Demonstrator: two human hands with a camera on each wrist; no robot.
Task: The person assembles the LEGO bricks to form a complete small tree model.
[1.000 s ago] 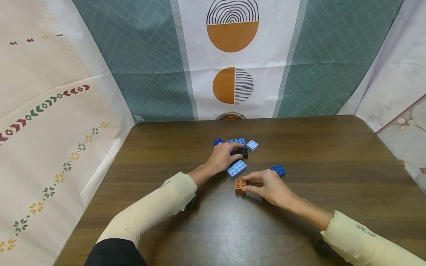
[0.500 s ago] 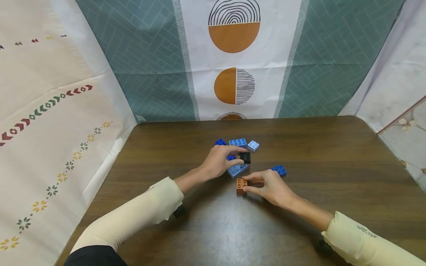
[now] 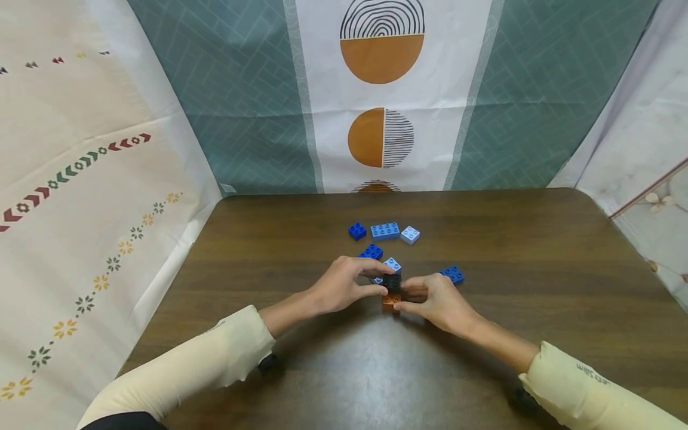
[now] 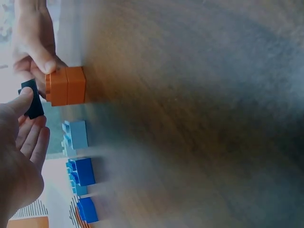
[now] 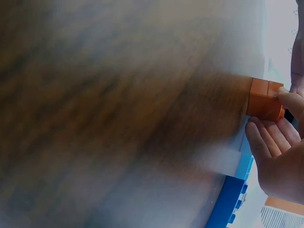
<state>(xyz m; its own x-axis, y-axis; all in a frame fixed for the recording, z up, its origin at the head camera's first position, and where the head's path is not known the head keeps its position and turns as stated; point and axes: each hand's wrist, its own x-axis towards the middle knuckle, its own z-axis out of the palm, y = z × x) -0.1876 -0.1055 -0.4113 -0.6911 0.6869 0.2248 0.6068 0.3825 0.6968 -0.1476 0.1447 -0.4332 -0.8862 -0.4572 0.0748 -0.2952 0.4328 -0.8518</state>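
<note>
Pinched between thumb and fingers of my left hand [image 3: 335,288] is a black toy brick [image 3: 392,282]. It hangs right above a stack of two orange toy bricks [image 3: 391,306], overlapping their studs in the head view. The left wrist view shows the black brick [image 4: 33,102] slightly tilted, a small gap from the studs of the orange bricks [image 4: 67,86]. My right hand [image 3: 438,301] grips the orange stack from the right side, and the stack stands on the table. In the right wrist view a thumb overlaps the upper orange brick [image 5: 263,100].
Just behind the left fingers lies a light blue brick [image 3: 393,264], partly hidden. Farther back are dark blue [image 3: 371,251], small dark blue [image 3: 357,231], mid-blue [image 3: 385,232] and pale blue bricks [image 3: 411,234]. Another blue brick [image 3: 453,274] sits behind the right hand on the wooden table [image 3: 537,251].
My left hand has picked up the black brick from among the blue ones and brought it toward me, over the orange stack. The right hand has stayed on the orange stack.
</note>
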